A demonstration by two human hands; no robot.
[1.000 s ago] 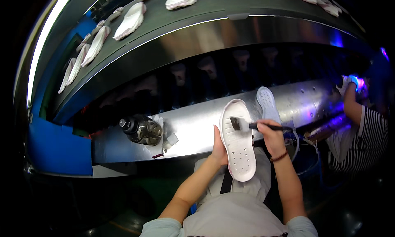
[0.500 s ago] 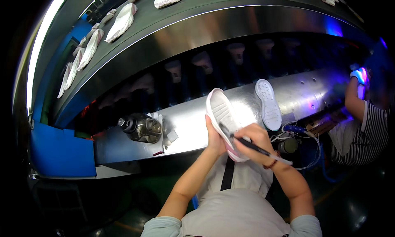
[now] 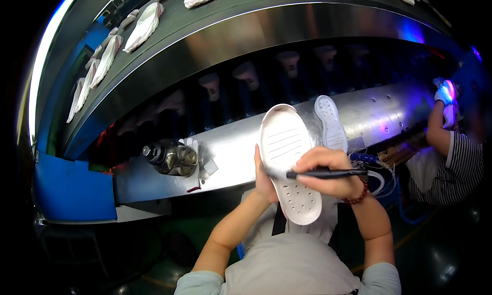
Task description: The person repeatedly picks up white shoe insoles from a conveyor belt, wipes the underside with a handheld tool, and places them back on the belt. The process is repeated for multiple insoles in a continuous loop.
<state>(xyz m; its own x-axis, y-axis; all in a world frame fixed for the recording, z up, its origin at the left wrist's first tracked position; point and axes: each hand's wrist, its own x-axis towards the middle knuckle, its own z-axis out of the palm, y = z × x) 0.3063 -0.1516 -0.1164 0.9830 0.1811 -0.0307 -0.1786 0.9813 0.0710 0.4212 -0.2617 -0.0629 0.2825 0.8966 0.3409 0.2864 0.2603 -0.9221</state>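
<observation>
A white shoe sole [image 3: 293,141] with pinkish sides is held up in front of me, its inner face with ribs and small holes turned toward me. My left hand [image 3: 265,178] grips it along its left edge, partly hidden behind it. My right hand [image 3: 330,173] is closed round a slim black-handled brush [image 3: 323,173]. The brush lies across the middle of the sole; its bristles cannot be made out clearly. Just behind, a second white sole [image 3: 329,121] lies on the metal bench [image 3: 230,164].
On the bench's left stands a dark bottle [image 3: 169,157] beside small white pieces. White cables [image 3: 376,179] hang at the right. Beyond, a curved conveyor [image 3: 246,13] carries several white soles [image 3: 144,27]. At far right, a person in a striped sleeve [image 3: 464,156] works under violet light.
The held sole has turned to show its inner face more fully. My right hand has moved up and right, and the brush now lies nearly level.
</observation>
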